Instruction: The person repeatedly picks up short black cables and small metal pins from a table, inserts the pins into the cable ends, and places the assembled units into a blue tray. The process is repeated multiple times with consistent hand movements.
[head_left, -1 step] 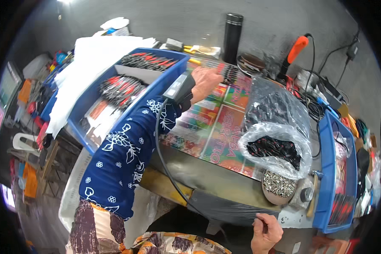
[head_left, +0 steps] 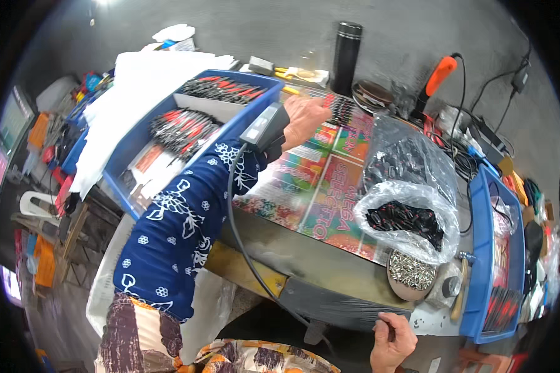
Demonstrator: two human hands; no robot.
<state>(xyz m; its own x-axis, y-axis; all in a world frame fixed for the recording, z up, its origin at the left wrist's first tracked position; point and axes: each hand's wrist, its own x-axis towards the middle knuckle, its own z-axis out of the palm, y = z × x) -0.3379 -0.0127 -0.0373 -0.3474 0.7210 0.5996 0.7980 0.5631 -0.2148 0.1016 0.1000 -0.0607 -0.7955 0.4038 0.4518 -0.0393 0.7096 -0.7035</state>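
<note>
My left hand (head_left: 306, 121) reaches across the table, its back toward me and its fingers bent together. Beside its fingertips lies a row of small black-and-red parts (head_left: 341, 110) on a colourful printed sheet (head_left: 314, 180). The hand itself hides whatever may be between those fingers. A grey device with a cable (head_left: 264, 127) is strapped at the left wrist. Low on the right, by the table's front edge, my right hand (head_left: 393, 342) is closed with thumb and fingers curled in. Anything in that pinch is too small to make out.
A blue bin (head_left: 112, 177) with bundled black-and-red parts stands left. An open plastic bag (head_left: 361, 205) of black pieces lies right, above a bowl (head_left: 399, 290) of small metal pieces. Another blue tray (head_left: 476, 248) is at the right edge. A black flask (head_left: 346, 59) stands behind.
The whole view has shifted slightly. My left hand has moved a little at the row of parts; my right hand stays in almost the same place.
</note>
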